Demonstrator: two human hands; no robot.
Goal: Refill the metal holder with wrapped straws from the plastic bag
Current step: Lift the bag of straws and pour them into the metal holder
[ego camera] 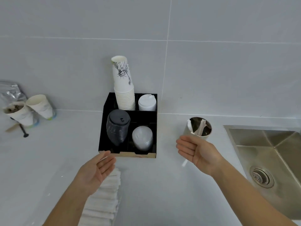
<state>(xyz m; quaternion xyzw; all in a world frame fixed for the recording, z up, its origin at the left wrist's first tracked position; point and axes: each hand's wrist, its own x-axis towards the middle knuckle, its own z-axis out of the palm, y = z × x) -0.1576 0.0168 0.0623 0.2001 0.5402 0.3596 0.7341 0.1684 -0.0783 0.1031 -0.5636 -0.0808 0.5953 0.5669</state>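
The round metal holder (199,127) stands on the counter right of centre, with a few wrapped straws leaning inside it. A clear plastic bag (53,190) lies at the lower left, and a bundle of white wrapped straws (104,198) lies beside it under my left arm. My left hand (96,172) hovers over the bundle's far end, palm facing right, fingers straight, holding nothing. My right hand (196,150) is just in front of the holder, palm facing left, fingers relaxed and empty. One loose wrapped straw (184,163) lies on the counter below my right hand.
A black organizer (104,132) with stacked paper cups (123,88) and lids sits against the tiled wall at centre. A steel sink (268,152) lies to the right. Two paper cups (29,110) and a foil bag (11,92) stand at the far left.
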